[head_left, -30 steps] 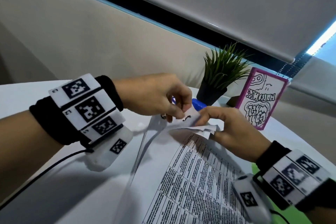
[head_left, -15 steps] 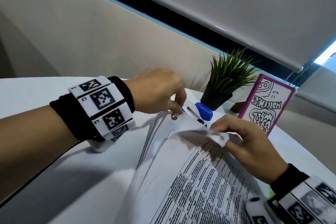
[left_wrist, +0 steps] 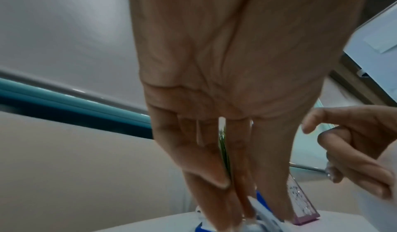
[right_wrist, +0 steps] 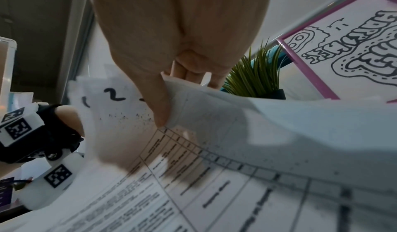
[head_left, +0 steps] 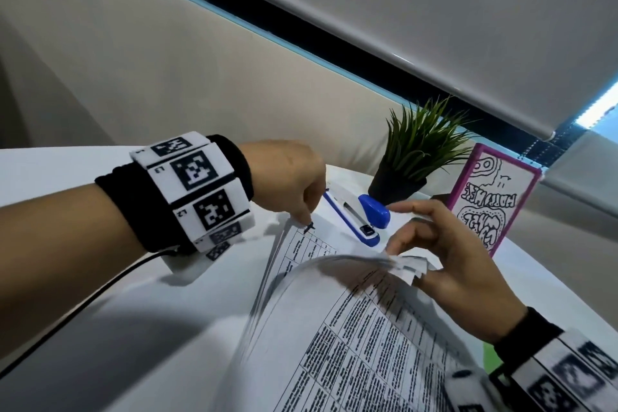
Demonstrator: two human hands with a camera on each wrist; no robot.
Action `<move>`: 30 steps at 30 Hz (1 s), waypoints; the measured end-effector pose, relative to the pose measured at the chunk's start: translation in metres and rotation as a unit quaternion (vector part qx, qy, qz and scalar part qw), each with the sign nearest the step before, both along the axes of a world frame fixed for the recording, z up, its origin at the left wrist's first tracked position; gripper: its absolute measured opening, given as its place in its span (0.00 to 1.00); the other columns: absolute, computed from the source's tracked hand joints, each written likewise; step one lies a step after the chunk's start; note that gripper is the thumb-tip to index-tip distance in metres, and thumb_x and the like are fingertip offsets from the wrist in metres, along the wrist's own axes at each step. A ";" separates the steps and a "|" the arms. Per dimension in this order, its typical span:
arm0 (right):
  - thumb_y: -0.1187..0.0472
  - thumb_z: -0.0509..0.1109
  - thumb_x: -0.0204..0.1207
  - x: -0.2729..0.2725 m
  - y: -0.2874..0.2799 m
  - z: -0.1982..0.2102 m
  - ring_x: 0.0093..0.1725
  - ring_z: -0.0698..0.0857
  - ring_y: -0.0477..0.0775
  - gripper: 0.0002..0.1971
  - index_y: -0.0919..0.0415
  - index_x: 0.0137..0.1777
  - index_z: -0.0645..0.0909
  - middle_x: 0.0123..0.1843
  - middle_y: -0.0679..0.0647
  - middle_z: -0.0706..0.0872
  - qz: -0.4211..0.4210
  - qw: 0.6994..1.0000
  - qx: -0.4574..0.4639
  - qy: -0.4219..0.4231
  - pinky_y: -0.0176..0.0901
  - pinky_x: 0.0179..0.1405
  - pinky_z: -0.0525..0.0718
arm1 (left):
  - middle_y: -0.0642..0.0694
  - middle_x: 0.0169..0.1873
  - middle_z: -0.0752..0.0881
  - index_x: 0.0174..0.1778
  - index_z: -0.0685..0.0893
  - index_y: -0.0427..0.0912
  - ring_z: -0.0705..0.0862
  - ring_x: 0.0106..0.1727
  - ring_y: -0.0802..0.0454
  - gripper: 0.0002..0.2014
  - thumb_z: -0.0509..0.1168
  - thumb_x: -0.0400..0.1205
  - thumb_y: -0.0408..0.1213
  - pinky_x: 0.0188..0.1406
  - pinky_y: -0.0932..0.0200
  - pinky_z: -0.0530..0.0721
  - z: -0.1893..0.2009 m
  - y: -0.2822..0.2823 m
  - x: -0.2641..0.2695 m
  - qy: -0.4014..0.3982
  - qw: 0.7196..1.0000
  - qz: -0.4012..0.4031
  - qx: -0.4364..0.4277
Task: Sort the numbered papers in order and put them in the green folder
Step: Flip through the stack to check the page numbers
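While lifted, paper corners (head_left: 406,266) near stapler (head_left: 363,219)

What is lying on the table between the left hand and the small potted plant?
A blue and white stapler lies there, its blue end toward the potted plant and its other end by the left hand. The head view shows this best.

green folder (head_left: 489,358) mostly hidden under papers (head_left: 351,344); third number covered by right hand (right_wrist: 163,62) thumb; print blurred.

Head view looks down; both close wrist views share the plant (head_left: 423,140).
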State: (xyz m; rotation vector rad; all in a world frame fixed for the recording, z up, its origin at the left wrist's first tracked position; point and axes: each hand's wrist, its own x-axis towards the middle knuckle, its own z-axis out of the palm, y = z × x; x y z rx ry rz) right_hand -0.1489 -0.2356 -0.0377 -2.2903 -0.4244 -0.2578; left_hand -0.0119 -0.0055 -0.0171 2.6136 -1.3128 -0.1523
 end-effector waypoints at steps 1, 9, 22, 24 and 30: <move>0.71 0.80 0.68 0.000 -0.001 0.000 0.44 0.89 0.53 0.20 0.56 0.57 0.83 0.42 0.51 0.90 0.006 1.000 -0.018 -0.009 0.41 0.49 0.86 | 0.52 0.36 0.90 0.39 0.88 0.48 0.83 0.34 0.54 0.07 0.75 0.75 0.46 0.31 0.64 0.76 -0.001 -0.001 -0.001 0.006 1.000 -0.003 -0.003; 0.54 0.81 0.70 0.004 0.000 0.000 0.67 0.83 0.42 0.06 0.55 0.37 0.90 0.64 0.41 0.87 0.005 0.996 -0.084 -0.001 0.31 0.61 0.79 | 0.64 0.25 0.84 0.36 0.85 0.51 0.83 0.28 0.62 0.08 0.70 0.80 0.48 0.29 0.70 0.75 0.012 -0.007 -0.012 0.068 0.987 -0.071 -0.130; 0.55 0.79 0.70 0.002 -0.005 0.000 0.43 0.89 0.51 0.06 0.53 0.46 0.90 0.41 0.48 0.91 0.007 0.999 -0.051 -0.014 0.48 0.44 0.86 | 0.52 0.32 0.91 0.35 0.88 0.50 0.87 0.30 0.60 0.05 0.74 0.75 0.44 0.36 0.63 0.84 -0.004 -0.001 0.001 0.056 0.997 0.009 -0.044; 0.56 0.80 0.70 0.004 -0.005 -0.002 0.44 0.90 0.52 0.06 0.58 0.41 0.91 0.43 0.50 0.91 0.014 0.999 -0.035 -0.009 0.43 0.44 0.87 | 0.52 0.32 0.91 0.38 0.87 0.49 0.86 0.30 0.60 0.05 0.76 0.74 0.44 0.34 0.64 0.82 -0.003 -0.003 0.001 0.057 0.997 0.006 -0.061; 0.74 0.81 0.65 0.006 -0.005 -0.004 0.53 0.89 0.50 0.08 0.60 0.38 0.92 0.49 0.48 0.92 0.019 0.999 -0.031 0.013 0.36 0.50 0.85 | 0.48 0.36 0.91 0.47 0.87 0.45 0.89 0.41 0.52 0.11 0.74 0.76 0.47 0.40 0.58 0.86 -0.007 -0.005 0.007 0.065 0.997 0.040 -0.014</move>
